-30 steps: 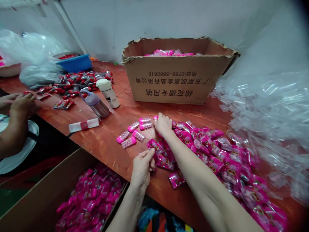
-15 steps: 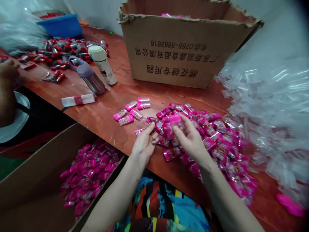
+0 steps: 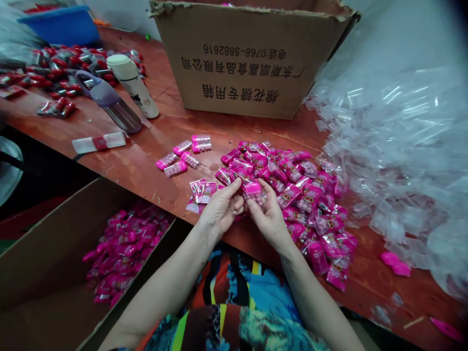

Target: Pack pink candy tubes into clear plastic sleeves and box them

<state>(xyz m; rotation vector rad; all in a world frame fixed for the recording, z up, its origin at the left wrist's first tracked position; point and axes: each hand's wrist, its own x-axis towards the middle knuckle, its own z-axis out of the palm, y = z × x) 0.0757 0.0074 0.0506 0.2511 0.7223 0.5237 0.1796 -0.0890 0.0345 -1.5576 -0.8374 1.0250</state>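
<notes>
In front of my body, my left hand (image 3: 224, 207) pinches the edge of a pink printed wrapper between thumb and curled fingers. Close beside it, my right hand (image 3: 268, 212) grips a small clear candy bottle (image 3: 253, 191) with a pink cap and pale pink balls inside. Bottle and wrapper meet between my hands; whether the bottle is inside the wrapper I cannot tell. A heap of pink wrapped candy bottles (image 3: 307, 197) spreads behind and right of my hands. Several unwrapped bottles (image 3: 176, 168) lie to the left, and flat pink wrappers (image 3: 203, 191) lie beside my left hand.
An open carton (image 3: 234, 63) stands at the back of the red table (image 3: 146, 170). Below its left edge, another carton (image 3: 40, 234) holds pink packets. Two drink bottles (image 3: 133, 90), red-capped packets (image 3: 66, 68) and a blue basin (image 3: 60, 27) stand left; clear plastic pieces (image 3: 383, 170) cover the right.
My right hand has brought the candy bottle left and down to my left hand. The view has shifted, uncovering the flat wrappers; the other person's hand at the left is out of view.
</notes>
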